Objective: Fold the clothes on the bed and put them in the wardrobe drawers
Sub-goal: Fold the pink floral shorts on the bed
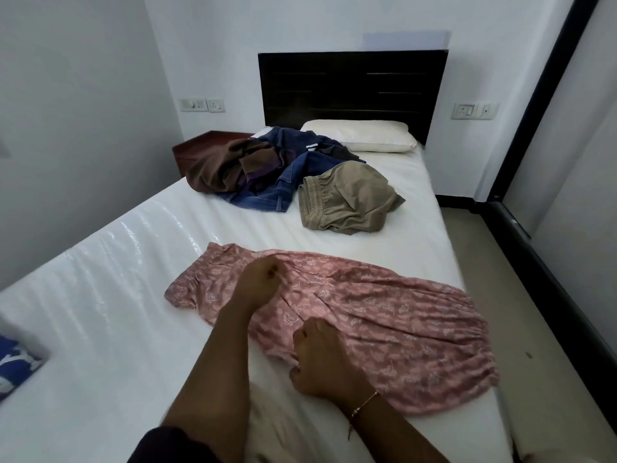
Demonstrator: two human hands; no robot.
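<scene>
A pink floral garment [384,315] lies spread across the near part of the white bed [133,279], one end hanging toward the right edge. My left hand [258,282] pinches its fabric near the far middle, fingers curled. My right hand [320,359] grips the near edge of the same garment. Farther up the bed lies a khaki pair of shorts [347,198], and beside it a heap of blue jeans [283,182] and a brown garment [217,165].
A white pillow [360,135] rests against the dark headboard [350,85]. A reddish bedside table [200,142] stands at the left of the bed. A blue patterned item [13,365] lies at the left edge. Floor [500,279] and a dark-framed sliding door [551,128] run along the right.
</scene>
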